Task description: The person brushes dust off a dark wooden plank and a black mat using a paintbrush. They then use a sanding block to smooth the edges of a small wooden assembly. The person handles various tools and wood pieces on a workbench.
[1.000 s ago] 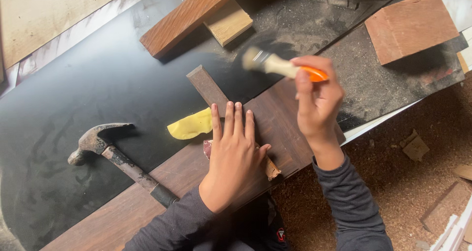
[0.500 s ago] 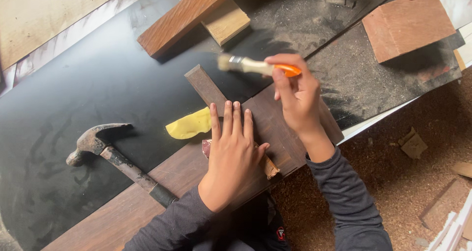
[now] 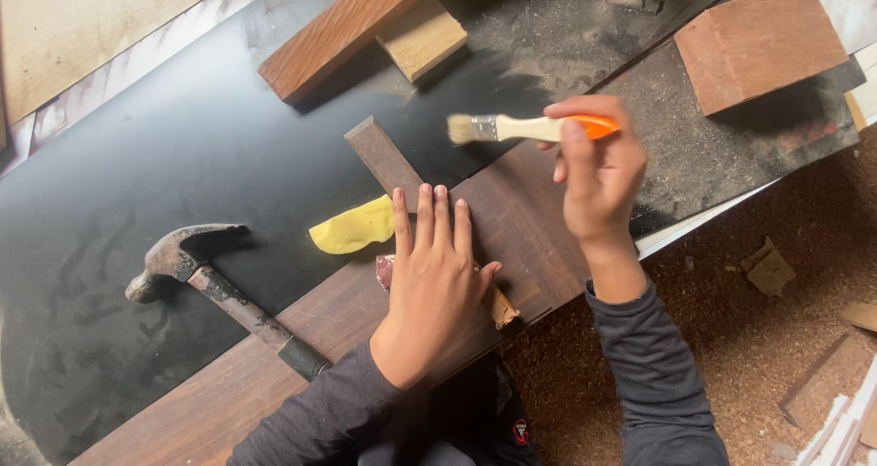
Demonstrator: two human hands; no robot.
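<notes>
The right hand (image 3: pixel 598 169) was closed on the small orange-handled paintbrush (image 3: pixel 525 127), held above the dark stained wooden board (image 3: pixel 521 224) on the black worktop (image 3: pixel 183 155). The left hand (image 3: pixel 429 265) lay flat, fingers together, pinning that board. Slackened pressure could let the board shift; bristles might flick dust.

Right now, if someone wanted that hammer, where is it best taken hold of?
Probably the dark grip end of the claw hammer, near the left hand's sleeve, from above. It lies flat on the black sheet, its heavy head pointing away.
</notes>
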